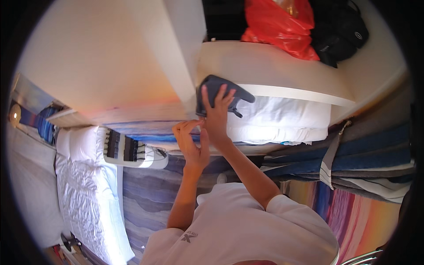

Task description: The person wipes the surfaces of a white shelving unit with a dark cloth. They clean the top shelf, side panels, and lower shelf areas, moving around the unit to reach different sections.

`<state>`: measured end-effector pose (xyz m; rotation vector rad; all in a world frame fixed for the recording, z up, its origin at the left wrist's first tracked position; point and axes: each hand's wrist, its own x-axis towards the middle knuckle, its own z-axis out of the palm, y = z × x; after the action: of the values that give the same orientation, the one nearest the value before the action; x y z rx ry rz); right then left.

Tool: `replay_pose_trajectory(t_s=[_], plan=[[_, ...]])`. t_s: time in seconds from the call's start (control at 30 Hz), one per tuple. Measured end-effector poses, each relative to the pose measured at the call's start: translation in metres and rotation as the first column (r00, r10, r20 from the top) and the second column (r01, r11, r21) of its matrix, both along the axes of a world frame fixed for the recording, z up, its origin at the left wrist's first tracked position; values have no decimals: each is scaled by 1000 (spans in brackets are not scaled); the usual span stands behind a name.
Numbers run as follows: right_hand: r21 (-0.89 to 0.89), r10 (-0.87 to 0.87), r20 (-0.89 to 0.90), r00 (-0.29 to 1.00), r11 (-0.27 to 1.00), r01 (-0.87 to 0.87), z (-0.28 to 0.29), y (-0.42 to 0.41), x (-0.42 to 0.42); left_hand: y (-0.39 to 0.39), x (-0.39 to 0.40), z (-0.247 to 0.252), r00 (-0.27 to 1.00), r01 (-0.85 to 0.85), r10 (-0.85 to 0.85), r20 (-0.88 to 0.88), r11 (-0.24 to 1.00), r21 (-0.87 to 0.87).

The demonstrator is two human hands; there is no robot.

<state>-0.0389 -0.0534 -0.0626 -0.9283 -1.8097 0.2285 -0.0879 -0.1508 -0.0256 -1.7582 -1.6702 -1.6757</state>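
My right hand lies with spread fingers over a dark grey cloth, pressing it at the front edge of a cream shelf, beside an upright panel. One corner of the cloth sticks out to the right, and a narrow dark strip of it hangs below. Just below and left of it, my left hand is raised near the right wrist. Its fingers are bent, the thumb stands apart, and I see nothing held in it. White folded bedding lies under the shelf, right of my right hand.
On the shelf sit a red plastic bag and a black backpack. Tied blue and grey curtains hang at right. To the left are a bed with white covers and a white surface carrying several dark devices and cables.
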Motion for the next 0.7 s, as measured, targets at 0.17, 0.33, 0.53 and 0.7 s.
replay_pose_trajectory(t_s=[0.17,0.33,0.53,0.7], plan=[[4,38,170,985,999,-39,0,-3,2,-14,10,-19,995,-3,5,102,1000,-27],[2,2,240,971,1000,-3,0,6,81,8,64,-24,993,111,-109,36,991,-70],[-5,-263,5,965,965,263,16,49,246,39,152,-22,963,269,-266,41,959,-90],[-86,-324,-236,916,946,313,30,86,366,59,227,-21,930,366,-362,59,924,-112]])
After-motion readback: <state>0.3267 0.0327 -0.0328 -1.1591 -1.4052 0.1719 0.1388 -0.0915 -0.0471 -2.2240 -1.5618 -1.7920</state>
